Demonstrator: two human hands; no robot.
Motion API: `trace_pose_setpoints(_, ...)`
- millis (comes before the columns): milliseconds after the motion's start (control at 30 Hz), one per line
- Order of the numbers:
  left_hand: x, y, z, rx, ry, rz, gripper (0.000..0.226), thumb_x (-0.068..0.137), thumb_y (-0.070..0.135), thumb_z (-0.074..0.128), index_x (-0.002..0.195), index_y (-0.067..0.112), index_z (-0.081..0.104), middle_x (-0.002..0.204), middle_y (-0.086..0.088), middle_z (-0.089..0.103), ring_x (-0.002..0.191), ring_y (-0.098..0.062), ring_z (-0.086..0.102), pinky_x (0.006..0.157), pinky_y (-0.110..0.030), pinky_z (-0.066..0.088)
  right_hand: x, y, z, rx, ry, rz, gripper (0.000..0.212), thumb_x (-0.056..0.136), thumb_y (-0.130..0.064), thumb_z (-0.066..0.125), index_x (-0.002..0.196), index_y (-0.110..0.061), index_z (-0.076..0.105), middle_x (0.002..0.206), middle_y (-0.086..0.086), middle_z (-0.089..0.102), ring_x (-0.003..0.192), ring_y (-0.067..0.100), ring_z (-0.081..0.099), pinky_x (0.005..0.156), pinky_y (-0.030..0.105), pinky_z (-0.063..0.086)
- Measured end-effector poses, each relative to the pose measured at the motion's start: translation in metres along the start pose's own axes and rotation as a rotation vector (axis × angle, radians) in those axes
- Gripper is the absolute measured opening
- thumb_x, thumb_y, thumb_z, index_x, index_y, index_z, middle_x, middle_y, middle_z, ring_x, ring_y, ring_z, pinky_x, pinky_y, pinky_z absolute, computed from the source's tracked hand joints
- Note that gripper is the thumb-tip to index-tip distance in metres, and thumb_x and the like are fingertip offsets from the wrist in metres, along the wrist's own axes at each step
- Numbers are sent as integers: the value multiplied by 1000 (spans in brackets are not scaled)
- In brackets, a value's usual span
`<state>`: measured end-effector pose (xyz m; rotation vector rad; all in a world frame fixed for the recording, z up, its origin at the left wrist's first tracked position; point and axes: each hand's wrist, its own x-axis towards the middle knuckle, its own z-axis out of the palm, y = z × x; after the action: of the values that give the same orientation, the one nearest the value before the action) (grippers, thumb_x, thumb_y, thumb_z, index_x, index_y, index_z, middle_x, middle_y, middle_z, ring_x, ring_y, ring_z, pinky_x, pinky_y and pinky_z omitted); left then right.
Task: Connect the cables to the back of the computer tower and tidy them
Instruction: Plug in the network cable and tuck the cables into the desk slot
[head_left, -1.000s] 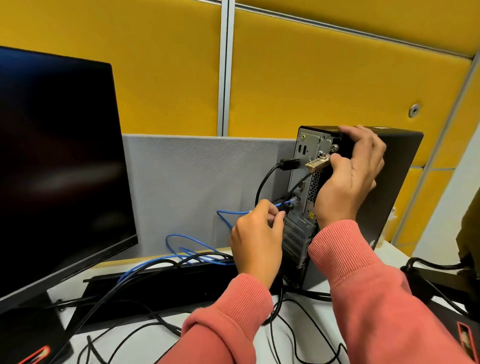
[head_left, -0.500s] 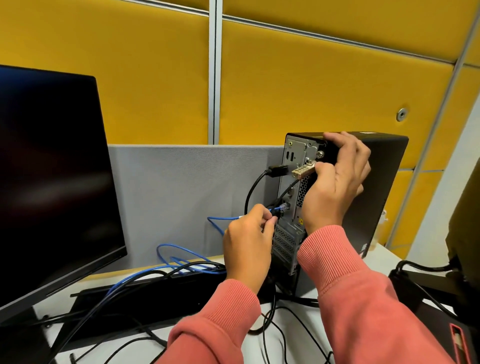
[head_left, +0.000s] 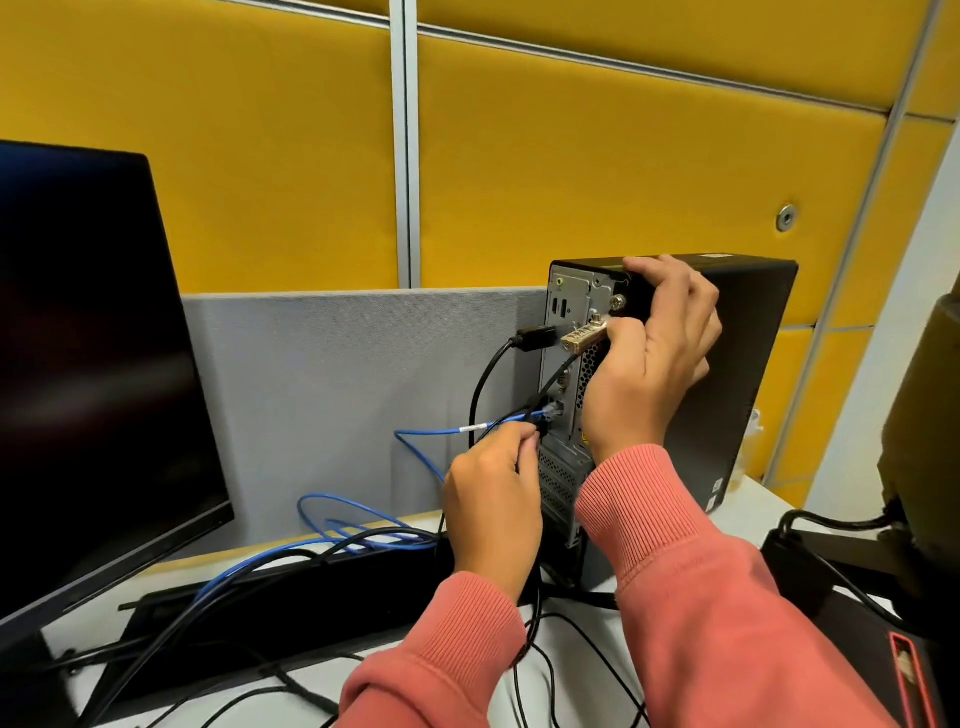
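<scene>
Black computer tower (head_left: 737, 374) upright on the white tabletop (head_left: 748, 499), rear panel facing the person.

The right hand (head_left: 649, 364) grips the tower's top rear edge, fingers curled, thumb by a brass lock (head_left: 584, 335). The left hand (head_left: 493, 499) pinches a black plug (head_left: 540, 427) at a port beside the plugged-in blue cable (head_left: 441, 430). Compared with half a second ago, both hands hold the same places; only the viewpoint has shifted.

The left hand (head_left: 491, 499) has drawn its black plug (head_left: 540, 427) slightly back from the tower (head_left: 748, 374).

Salmon-pink ribbed-cuff sleeves (head_left: 691, 597)
</scene>
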<state>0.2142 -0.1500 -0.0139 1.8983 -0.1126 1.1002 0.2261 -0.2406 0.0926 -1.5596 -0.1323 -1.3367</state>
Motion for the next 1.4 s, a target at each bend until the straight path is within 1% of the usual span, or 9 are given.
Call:
trace_pose_setpoints(167,4,1,-6,171,-37,170,4,93,16,71,93,18,74,83,2,75,68,-23,70,59,-39,57,1,-1,3,-9,18,2,44,79,-15,46,117,-31,60,135,-9,49,138,18,36,106,60,31)
trace_pose_setpoints(333,10,5,-15,288,-105,243,7,90,13,73,91,20,71,79,2,72,64,-26,68,52,-36,55,2,-5,2,-14,27,14,42,80,-15,45,116,-29,60,133,-7,50,136,18,37,105,59,32)
trace_pose_setpoints(400,14,7,-21,348,-180,247,5,95,19,66,95,22,70,78,1,71,67,-26,67,56,-38,55,1,-4,-2,-32,9,-1,42,80,-15,45,116,-30,60,133,-7,50,135,18,37,105,58,33)
trace_pose_setpoints(533,18,14,-29,350,-277,165,17,99,21,56,107,26,71,86,-3,69,80,-29,67,67,-43,57,3,-6,-3,-43,1,3,42,80,-15,44,116,-30,60,131,-7,49,134,17,37,104,57,33)
trace_pose_setpoints(767,11,7,-19,243,-152,94,22,95,16,63,110,26,76,91,-1,78,80,-26,72,68,-41,59,3,-7,-3,-48,-5,6,40,80,-16,45,114,-29,60,130,-8,49,133,16,37,104,57,34)
trace_pose_setpoints(900,5,6,-6,145,-56,79,18,92,14,68,104,21,79,91,2,78,78,-23,73,67,-40,60,3,-7,-3,-57,-1,6,39,80,-15,45,113,-28,59,128,-9,49,132,15,37,105,54,33)
trace_pose_setpoints(1100,4,4,-5,147,-64,107,17,92,13,71,105,18,80,92,1,79,78,-22,73,68,-37,59,3,-8,-2,-56,0,12,40,80,-17,43,114,-28,59,129,-9,48,133,15,36,105,54,33)
trace_pose_setpoints(1233,6,8,-16,240,-171,182,24,96,15,62,115,21,75,100,1,76,88,-25,71,72,-38,55,1,-9,-2,-60,0,18,40,80,-18,42,115,-29,58,131,-9,49,134,16,37,105,55,34)
trace_pose_setpoints(1400,5,19,-38,422,-483,203,42,99,10,49,138,25,53,109,-5,68,98,-35,66,75,-46,54,-3,-16,-4,-97,-30,42,41,83,-18,41,120,-30,56,141,-8,47,140,19,34,108,57,34)
